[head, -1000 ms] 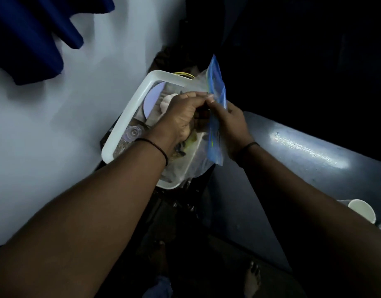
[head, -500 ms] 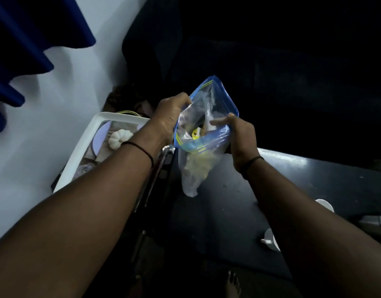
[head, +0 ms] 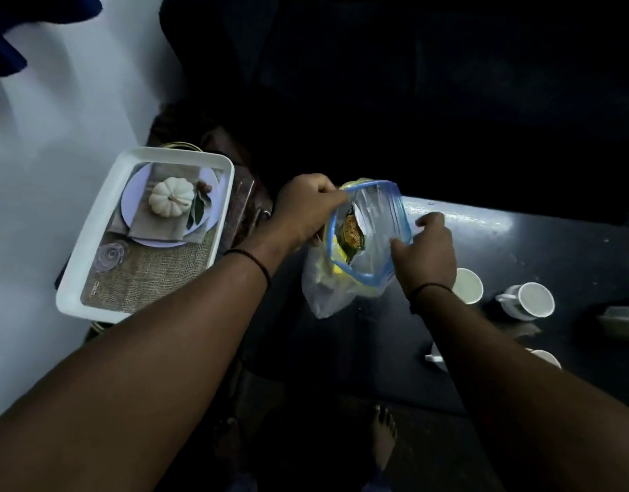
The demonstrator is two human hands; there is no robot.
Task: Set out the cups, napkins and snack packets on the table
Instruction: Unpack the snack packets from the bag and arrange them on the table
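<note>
**Head view: zip bag of snack packets held open over the counter edge**

Head camera looks down on a clear zip bag [head: 359, 264] with a blue seal strip, held up above the near left end of the dark counter [head: 554, 250]. Its mouth is pulled open into a wide loop. Inside, a snack packet [head: 353, 232] with orange, green and yellow print stands against the left wall of the bag; more yellow shows lower down, too blurred to tell apart. The bag's bottom sags below both hands.

The left hand [head: 305, 213] is closed in a fist on the left rim of the bag's mouth. The right hand [head: 428, 253] pinches the right rim, thumb on the near side, fingers curled over the blue strip. Each wrist wears a thin dark band.

On the counter to the right of the right wrist stand white cups: one [head: 467, 285] just beside the wrist, another with a handle [head: 527, 300] further right, both upright with their mouths showing. A further cup rim [head: 549, 357] peeks out from behind the right forearm.

Left of the bag, well apart from it, a white rectangular tray [head: 93, 264] sits by the pale wall [head: 50, 136]; its base bears a printed picture of a white pumpkin on a plate and burlap. A bare foot [head: 384, 435] shows on the floor below.
</note>
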